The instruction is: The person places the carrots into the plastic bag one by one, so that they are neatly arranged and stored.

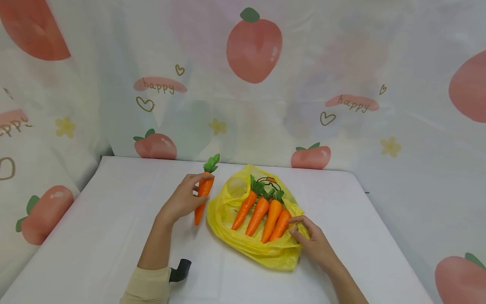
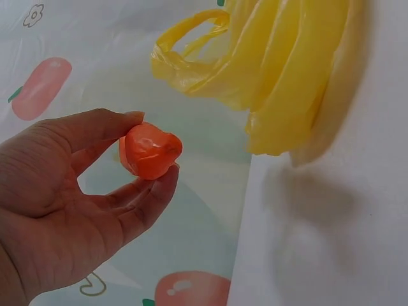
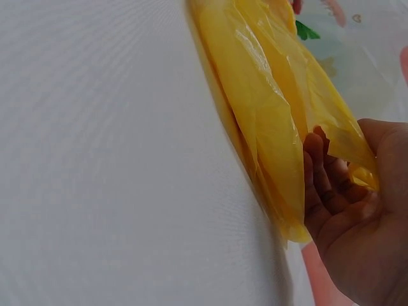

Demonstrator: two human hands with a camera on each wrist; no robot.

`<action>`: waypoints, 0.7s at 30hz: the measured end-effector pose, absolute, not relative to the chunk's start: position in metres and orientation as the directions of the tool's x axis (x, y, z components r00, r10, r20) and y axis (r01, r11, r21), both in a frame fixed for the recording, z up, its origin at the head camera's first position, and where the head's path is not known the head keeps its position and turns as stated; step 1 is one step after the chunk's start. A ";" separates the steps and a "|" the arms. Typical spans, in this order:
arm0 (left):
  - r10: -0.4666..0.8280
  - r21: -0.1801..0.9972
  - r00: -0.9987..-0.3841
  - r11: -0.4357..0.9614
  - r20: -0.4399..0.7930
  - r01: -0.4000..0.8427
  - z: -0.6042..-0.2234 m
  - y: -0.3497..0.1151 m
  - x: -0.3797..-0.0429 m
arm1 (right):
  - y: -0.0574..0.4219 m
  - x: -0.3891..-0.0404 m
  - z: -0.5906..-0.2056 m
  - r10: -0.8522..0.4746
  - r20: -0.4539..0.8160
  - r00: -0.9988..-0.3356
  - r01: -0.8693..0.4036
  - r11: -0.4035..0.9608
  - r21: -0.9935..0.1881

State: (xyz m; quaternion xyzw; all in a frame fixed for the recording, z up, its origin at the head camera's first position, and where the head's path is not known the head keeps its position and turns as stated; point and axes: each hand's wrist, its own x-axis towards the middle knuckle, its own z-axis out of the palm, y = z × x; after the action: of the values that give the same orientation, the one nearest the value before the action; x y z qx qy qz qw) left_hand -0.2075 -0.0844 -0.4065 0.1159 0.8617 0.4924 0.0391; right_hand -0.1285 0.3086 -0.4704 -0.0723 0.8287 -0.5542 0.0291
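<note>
My left hand (image 1: 184, 199) pinches an orange carrot (image 1: 205, 187) with green leaves between thumb and fingers, left of the bag and tilted with its leaves up. In the left wrist view, the tip end of that carrot (image 2: 152, 152) faces the camera. A yellow plastic bag (image 1: 262, 255) lies spread in the middle of the table, its mouth and a handle loop at the far side. Several more carrots (image 1: 258, 216) lie side by side on it, leaves pointing away. At the bag's right edge, my right hand (image 1: 314, 242) holds the yellow film (image 3: 341, 131) between thumb and fingers.
The white table (image 1: 95, 236) reaches back to a fruit-printed curtain (image 1: 250, 118), which also hangs along the left and right sides. A short black curved piece (image 1: 180, 270) sticks out beside my left sleeve (image 1: 148, 285).
</note>
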 end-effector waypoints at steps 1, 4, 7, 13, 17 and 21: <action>0.243 0.856 -0.969 0.488 0.053 0.169 -0.405 -0.084 -0.208 | 0.308 -0.128 -0.470 -0.149 0.030 -0.988 -0.084 0.375 -0.923; 0.247 0.857 -0.966 0.480 0.076 0.191 -0.399 -0.082 -0.209 | 0.308 -0.128 -0.470 -0.149 0.030 -0.988 -0.084 0.374 -0.923; 0.252 0.860 -0.963 0.466 0.097 0.209 -0.396 -0.081 -0.209 | 0.308 -0.128 -0.471 -0.153 0.035 -0.988 -0.090 0.373 -0.923; 0.270 0.865 -0.958 0.451 0.099 0.217 -0.389 -0.071 -0.207 | 0.309 -0.128 -0.473 -0.153 0.042 -0.987 -0.098 0.379 -0.920; 0.265 0.864 -0.959 0.454 0.102 0.217 -0.385 -0.065 -0.206 | 0.309 -0.128 -0.472 -0.161 0.051 -0.986 -0.110 0.385 -0.916; 0.277 0.861 -0.955 0.455 0.105 0.226 -0.380 -0.058 -0.206 | 0.309 -0.128 -0.471 -0.162 0.053 -0.985 -0.113 0.387 -0.915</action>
State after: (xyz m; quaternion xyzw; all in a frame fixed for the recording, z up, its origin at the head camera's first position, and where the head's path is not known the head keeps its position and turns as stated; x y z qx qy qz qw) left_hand -0.2062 -0.0582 -0.3803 0.1476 0.8524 0.5009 0.0251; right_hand -0.1282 0.3085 -0.4709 -0.0825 0.8326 -0.5472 0.0222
